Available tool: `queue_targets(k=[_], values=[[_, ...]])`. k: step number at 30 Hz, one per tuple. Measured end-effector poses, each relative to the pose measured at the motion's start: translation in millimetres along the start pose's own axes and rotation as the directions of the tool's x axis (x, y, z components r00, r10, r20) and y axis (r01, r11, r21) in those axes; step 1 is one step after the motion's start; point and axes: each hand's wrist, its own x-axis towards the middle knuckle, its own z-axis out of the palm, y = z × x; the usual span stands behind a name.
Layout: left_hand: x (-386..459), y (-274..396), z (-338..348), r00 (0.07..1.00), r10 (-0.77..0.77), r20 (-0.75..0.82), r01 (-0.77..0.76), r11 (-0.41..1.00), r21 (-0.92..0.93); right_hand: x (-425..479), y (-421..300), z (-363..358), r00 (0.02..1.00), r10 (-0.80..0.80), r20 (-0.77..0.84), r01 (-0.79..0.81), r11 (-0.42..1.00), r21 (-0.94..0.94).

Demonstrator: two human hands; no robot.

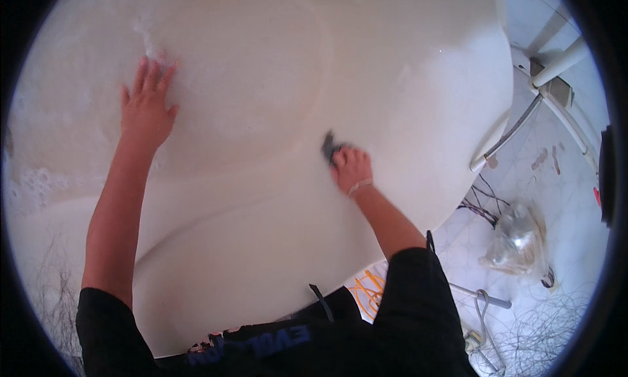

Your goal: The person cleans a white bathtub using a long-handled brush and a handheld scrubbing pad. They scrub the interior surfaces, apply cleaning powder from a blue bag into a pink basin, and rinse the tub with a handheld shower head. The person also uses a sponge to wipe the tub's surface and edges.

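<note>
Before me is a large off-white basin (274,249), like a bathtub, with a smooth curved wall and cloudy water (235,82) in its deeper part. My left hand (147,102) rests palm down there with its fingers apart, its fingertips in or at the water. Nothing shows in its grasp. White foam (39,183) floats to the left of that forearm. My right hand (352,168) is closed around a small dark grey object (328,146) against the sloping wall. Blur hides whether that object is a cloth or a pad.
Right of the basin's rim, a white metal frame (559,63) with a grey hose (515,126) stands on pale tiles. A clear plastic bag (517,244) and dark wires (478,205) lie below. Orange cord (368,291) shows beside my right sleeve.
</note>
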Motion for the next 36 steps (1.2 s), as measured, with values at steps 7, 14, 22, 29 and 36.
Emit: queue_targets(k=[7, 14, 22, 29, 36], values=[[8.7, -55.1, -8.1, 0.948, -0.282, -0.148, 0.271, 0.958, -0.090, 260.1, -75.8, -26.5, 0.574, 0.456, -0.680, -0.234, 0.887, 0.398], [-11.5, -6.5, 30.3, 0.983, 0.180, -0.031, -0.169, 0.961, 0.221, 166.0, -233.4, -46.6, 0.863, -0.315, -0.394, 0.491, 0.705, 0.512], [-110.6, 79.4, 78.3, 0.687, 0.539, 0.488, -0.530, 0.830, -0.171, 68.0, -20.3, 36.7, 0.984, -0.097, -0.151, 0.139, 0.944, 0.299], [-170.9, 196.1, 43.5, 0.434, 0.697, 0.571, -0.508, 0.713, -0.484, -52.2, 208.7, -87.8, 0.948, 0.267, -0.172, -0.314, 0.868, -0.385], [-236.0, 277.5, 14.5, 0.370, 0.883, 0.288, -0.547, 0.458, -0.701, -182.0, 73.7, -70.4, 0.812, 0.212, 0.543, -0.284, 0.957, 0.051]])
